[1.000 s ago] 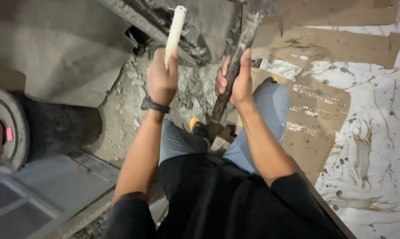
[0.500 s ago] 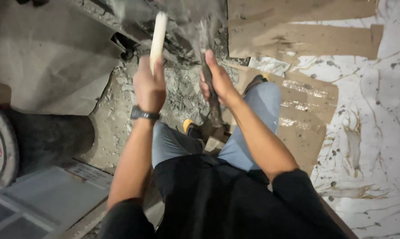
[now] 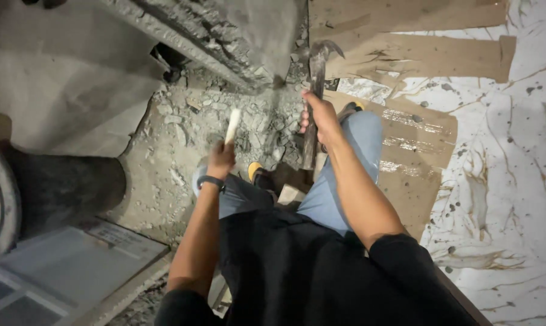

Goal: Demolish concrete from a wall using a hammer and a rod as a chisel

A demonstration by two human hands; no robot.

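My left hand (image 3: 220, 160) is closed around a pale wooden handle (image 3: 232, 125) that points up and away over the rubble; its head is hidden. My right hand (image 3: 319, 118) grips a dark steel crowbar (image 3: 314, 90) upright, its curved claw end near the broken concrete block (image 3: 237, 36). I crouch over broken concrete rubble (image 3: 188, 130), my knees in blue jeans below both hands. A dark watch band sits on my left wrist.
Flattened cardboard sheets (image 3: 418, 54) cover white marbled floor (image 3: 514, 169) on the right. A dark round drum (image 3: 55, 187) lies at the left, with grey tiles (image 3: 61, 271) below it. A yellow-toed shoe (image 3: 256, 172) shows between my knees.
My left hand has dropped lower with the pale handle, down toward the rubble. My right hand has slid the crowbar to the right and stood it more upright.
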